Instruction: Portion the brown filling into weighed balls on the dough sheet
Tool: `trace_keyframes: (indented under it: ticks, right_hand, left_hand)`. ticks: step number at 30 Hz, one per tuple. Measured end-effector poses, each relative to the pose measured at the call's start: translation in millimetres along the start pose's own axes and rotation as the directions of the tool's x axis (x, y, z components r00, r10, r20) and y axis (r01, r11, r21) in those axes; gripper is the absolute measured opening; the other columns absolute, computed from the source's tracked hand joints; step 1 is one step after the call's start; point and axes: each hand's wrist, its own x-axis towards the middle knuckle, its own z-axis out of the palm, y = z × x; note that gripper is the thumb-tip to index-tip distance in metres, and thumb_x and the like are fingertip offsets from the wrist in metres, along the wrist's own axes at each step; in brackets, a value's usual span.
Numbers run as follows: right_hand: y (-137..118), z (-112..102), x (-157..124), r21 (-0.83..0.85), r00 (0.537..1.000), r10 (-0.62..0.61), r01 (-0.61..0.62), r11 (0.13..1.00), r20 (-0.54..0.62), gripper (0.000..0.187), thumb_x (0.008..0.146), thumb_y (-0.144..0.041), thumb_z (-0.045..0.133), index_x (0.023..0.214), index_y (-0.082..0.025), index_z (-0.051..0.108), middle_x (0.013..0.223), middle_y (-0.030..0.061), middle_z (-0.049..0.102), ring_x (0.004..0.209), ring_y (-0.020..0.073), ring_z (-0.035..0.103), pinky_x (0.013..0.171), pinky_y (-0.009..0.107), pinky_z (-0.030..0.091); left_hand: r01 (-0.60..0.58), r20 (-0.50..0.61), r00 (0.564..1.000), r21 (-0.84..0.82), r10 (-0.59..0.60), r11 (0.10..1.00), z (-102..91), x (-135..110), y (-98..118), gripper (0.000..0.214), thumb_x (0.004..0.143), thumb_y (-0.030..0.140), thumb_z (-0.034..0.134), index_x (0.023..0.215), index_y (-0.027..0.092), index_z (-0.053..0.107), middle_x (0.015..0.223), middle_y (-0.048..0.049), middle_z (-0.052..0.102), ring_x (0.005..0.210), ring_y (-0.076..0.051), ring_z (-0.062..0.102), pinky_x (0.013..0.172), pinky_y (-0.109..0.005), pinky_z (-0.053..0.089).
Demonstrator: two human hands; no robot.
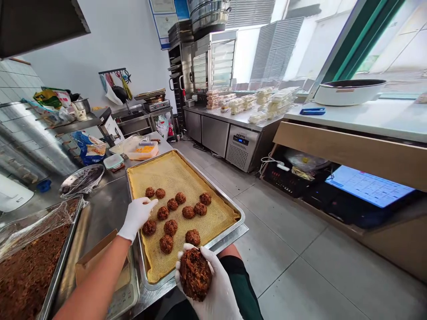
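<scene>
My right hand (220, 289), in a white glove, cups a large lump of dark brown, coarse mixture (195, 274) just off the tray's near edge. Over the left side of the tray is my left hand (138, 216), also gloved. Its fingers are drawn together beside the small balls; whatever is in them, if anything, is hidden. Several round brown balls (171, 227) of the same mixture lie spread on a tan mesh mat (207, 182), which lines a metal baking tray (242, 218).
Left of the tray sit a scale (124, 300) with a cardboard box (100, 258) on it, and a pan of brown mixture (30, 266) partly under plastic film. A plastic tub (143, 151) stands beyond the tray. Packed clear boxes (276, 102) line the back counter.
</scene>
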Motion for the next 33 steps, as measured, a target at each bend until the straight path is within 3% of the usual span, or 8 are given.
trace_keyframes:
  ticks: [2,6,11,14,18,24,29,33]
  right_hand:
    - [2,-1,-2,0.031,1.0,-0.014,0.014,0.999,0.014,0.032,0.085,-0.038,0.067,0.1,-0.011,0.073,0.095,0.0139,0.076,0.089,0.0275,0.071,0.083,0.041,0.056]
    - [5,0,-2,0.047,0.997,-0.072,0.074,0.996,-0.036,0.042,0.085,-0.041,0.069,0.114,-0.01,0.07,0.119,0.02,0.073,0.117,0.0349,0.065,0.099,0.048,0.051]
    - [17,16,-2,0.096,0.971,-0.237,0.24,0.966,-0.043,0.046,0.083,-0.04,0.07,0.125,-0.021,0.067,0.128,0.0116,0.071,0.129,0.0299,0.058,0.11,0.047,0.045]
    - [31,30,-5,0.017,0.953,-0.304,0.304,0.952,-0.004,0.051,0.081,-0.046,0.071,0.128,-0.029,0.065,0.125,0.0059,0.072,0.128,0.0301,0.058,0.109,0.051,0.046]
    - [52,37,-5,-0.162,0.97,-0.236,0.243,0.956,0.06,0.055,0.071,-0.043,0.081,0.122,-0.028,0.069,0.116,0.0053,0.076,0.125,0.0321,0.06,0.104,0.05,0.05]
    - [66,39,-4,-0.231,0.964,-0.256,0.267,0.936,0.074,0.043,0.073,-0.038,0.081,0.114,-0.026,0.071,0.107,0.0051,0.077,0.121,0.0323,0.062,0.1,0.047,0.053]
    - [79,17,2,-0.327,0.985,-0.135,0.164,0.931,0.11,0.034,0.072,-0.039,0.081,0.103,-0.026,0.073,0.099,0.0056,0.076,0.112,0.0331,0.065,0.093,0.046,0.057]
    - [96,-8,24,-0.384,0.99,-0.115,0.138,0.913,0.083,0.02,0.071,-0.031,0.081,0.089,-0.028,0.073,0.086,0.0025,0.074,0.104,0.0315,0.067,0.091,0.044,0.057]
  left_hand:
    - [-0.03,-0.017,0.999,0.098,0.032,0.995,-5.4,10,0,0.043,0.081,0.051,0.069,0.062,0.013,0.064,0.05,0.0029,0.059,0.05,-0.011,0.057,0.056,-0.023,0.044]
    - [-0.097,-0.042,0.993,0.199,0.108,0.975,-14.7,-6,24,0.036,0.076,0.043,0.075,0.104,0.02,0.072,0.11,-0.0076,0.074,0.105,-0.029,0.07,0.086,-0.041,0.055]
    - [-0.236,0.182,0.961,0.139,0.21,0.962,-0.2,-105,74,0.031,0.093,0.032,0.056,0.123,0.033,0.063,0.125,-0.0024,0.071,0.115,-0.025,0.068,0.096,-0.042,0.059]
    - [-0.358,0.112,0.933,0.196,0.342,0.913,14.3,-158,76,0.054,0.089,0.035,0.061,0.141,0.025,0.049,0.14,-0.0108,0.061,0.128,-0.029,0.06,0.104,-0.045,0.056]
    - [-0.393,-0.073,0.905,0.227,0.418,0.891,5.0,-180,58,0.041,0.088,0.026,0.061,0.128,0.021,0.055,0.122,-0.012,0.068,0.114,-0.026,0.066,0.094,-0.04,0.059]
    - [-0.406,0.087,0.914,0.172,0.396,0.898,-32.8,-187,52,0.038,0.084,0.031,0.068,0.12,0.025,0.057,0.11,-0.0088,0.069,0.109,-0.026,0.064,0.094,-0.043,0.057]
    - [-0.326,-0.082,0.932,0.233,0.353,0.916,-27.3,-209,42,0.046,0.089,0.032,0.061,0.132,0.02,0.051,0.121,-0.0167,0.063,0.114,-0.03,0.062,0.094,-0.046,0.056]
    - [-0.341,-0.139,0.911,0.277,0.389,0.898,-23.4,-216,35,0.03,0.088,0.022,0.062,0.118,0.021,0.058,0.103,-0.0118,0.067,0.097,-0.025,0.065,0.084,-0.04,0.057]
